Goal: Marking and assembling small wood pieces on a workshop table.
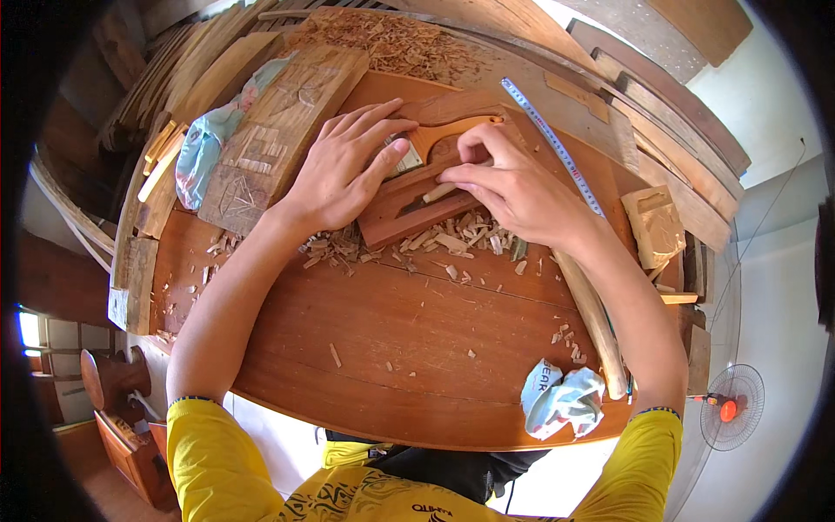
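Observation:
My left hand (352,165) lies spread over the upper left of a reddish-brown wooden piece (391,228), fingers extended beside an orange-handled brush (439,130) with pale bristles, partly under them. My right hand (500,178) is closed in a pinch on a short pale wooden stick (433,193), held at a dark slot or recess in the reddish piece; whether the stick has a metal tip I cannot tell. Wood chips (452,244) lie along the piece's lower edge and around it.
A carved board (261,130) and blue cloth (196,170) lie left; a measuring tape (548,139), carved block (652,222) and long wooden rod (591,322) right; crumpled cloth (561,400) near the front edge of the table (348,365); shavings (391,39) and planks behind; a fan (731,409) beyond.

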Demonstrator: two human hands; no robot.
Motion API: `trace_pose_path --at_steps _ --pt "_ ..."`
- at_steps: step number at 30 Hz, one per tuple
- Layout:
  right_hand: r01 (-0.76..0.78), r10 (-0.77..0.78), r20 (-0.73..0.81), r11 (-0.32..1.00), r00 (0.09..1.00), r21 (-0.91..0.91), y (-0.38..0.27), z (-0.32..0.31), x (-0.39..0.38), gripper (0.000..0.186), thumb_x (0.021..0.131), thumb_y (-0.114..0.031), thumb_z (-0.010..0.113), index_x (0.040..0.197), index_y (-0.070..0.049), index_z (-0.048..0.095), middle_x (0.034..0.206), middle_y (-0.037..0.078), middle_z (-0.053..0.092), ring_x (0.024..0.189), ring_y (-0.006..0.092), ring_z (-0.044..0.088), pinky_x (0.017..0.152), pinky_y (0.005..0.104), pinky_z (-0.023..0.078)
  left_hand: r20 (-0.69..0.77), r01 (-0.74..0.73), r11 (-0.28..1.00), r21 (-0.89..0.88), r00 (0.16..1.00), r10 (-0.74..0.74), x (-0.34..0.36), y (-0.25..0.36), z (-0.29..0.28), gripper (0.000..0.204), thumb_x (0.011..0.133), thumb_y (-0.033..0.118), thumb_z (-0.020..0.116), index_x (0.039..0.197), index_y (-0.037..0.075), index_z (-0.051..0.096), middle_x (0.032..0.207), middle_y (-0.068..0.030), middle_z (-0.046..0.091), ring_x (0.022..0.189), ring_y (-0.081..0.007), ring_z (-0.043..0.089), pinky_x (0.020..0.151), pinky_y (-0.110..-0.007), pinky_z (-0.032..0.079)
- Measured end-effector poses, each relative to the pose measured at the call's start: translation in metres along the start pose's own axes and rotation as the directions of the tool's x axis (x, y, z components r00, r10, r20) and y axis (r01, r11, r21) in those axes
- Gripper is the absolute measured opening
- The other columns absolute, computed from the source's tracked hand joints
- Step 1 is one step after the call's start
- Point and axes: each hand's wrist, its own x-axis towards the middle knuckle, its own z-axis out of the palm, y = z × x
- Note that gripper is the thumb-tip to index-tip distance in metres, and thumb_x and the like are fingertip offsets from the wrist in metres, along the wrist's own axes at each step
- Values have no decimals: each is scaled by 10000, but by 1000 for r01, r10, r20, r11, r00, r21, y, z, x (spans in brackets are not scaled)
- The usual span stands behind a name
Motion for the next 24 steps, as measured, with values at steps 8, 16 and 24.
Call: trace_pose_path --at_steps 8,16,24 --pt "26 -22 -78 998 997 51 9 7 -5 226 1001 -91 696 1214 -64 766 1114 95 651 1091 294 642 974 424 533 16 19 1000 19 1000 -20 0 1 0 483 1127 401 452 1435 74 629 1604 -207 502 1493 -385 448 1239 -498 302" --pt "-39 30 -71 991 997 -126 17 -3 -8 165 989 -187 722 1067 -58 656 1092 98 675 1125 303 629 1022 443 500 74 -2 999 33 997 0 4 4 -7 464 1078 319 538 1460 66 609 1635 -196 487 1527 -384 430 1265 -488 293" --pt "-190 177 -177 980 968 -57 18 -106 -126 162 1010 -122 696 1154 -57 734 1155 127 728 1083 284 712 953 401 600 77 48 998 43 996 -51 6 8 -4 494 1089 368 513 1477 75 602 1653 -160 476 1556 -364 397 1287 -498 260"
